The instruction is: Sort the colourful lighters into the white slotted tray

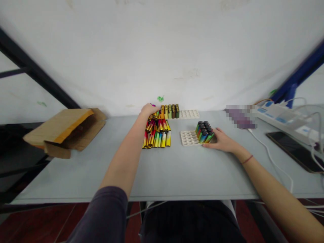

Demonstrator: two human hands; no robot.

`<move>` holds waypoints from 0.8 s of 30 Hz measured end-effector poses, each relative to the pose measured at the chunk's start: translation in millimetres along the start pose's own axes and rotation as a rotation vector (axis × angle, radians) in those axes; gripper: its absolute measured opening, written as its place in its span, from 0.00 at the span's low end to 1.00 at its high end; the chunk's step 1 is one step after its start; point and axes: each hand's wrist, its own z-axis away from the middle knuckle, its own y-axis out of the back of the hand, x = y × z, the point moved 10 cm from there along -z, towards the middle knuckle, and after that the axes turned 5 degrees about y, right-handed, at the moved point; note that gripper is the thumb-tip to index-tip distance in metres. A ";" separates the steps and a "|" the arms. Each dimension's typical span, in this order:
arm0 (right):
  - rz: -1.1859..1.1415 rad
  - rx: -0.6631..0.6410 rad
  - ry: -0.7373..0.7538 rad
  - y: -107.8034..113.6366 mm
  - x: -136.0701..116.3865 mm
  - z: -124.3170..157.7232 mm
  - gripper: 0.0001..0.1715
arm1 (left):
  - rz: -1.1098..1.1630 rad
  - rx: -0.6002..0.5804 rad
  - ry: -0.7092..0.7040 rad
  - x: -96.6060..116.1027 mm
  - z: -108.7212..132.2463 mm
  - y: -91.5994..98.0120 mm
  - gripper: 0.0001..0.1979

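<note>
My left hand (150,109) reaches to the back of a pile of shiny tubes (158,136), coloured gold, red and green. Its fingers are curled and partly hidden; a magenta bit shows at the fingertips, too small to name. Beside the fingers stands a block of upright gold and dark tubes (170,111). My right hand (220,140) grips the right end of a white tray with round holes (188,138), thumb at the front and fingers behind. Several upright rainbow tubes with dark tops (204,131) fill the tray's right end, against this hand; holes to their left are bare.
A second white holed tray (189,114) lies by the wall. An open cardboard box (63,130) rests on its side at the left. On the right are a partly blurred purple object (240,117) with a white cable, a power strip (286,121) and a dark phone (296,150).
</note>
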 end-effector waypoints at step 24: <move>-0.030 -0.009 -0.002 -2.8 -0.1 -1.6 0.48 | -0.167 0.230 0.022 -10.8 25.1 0.9 0.24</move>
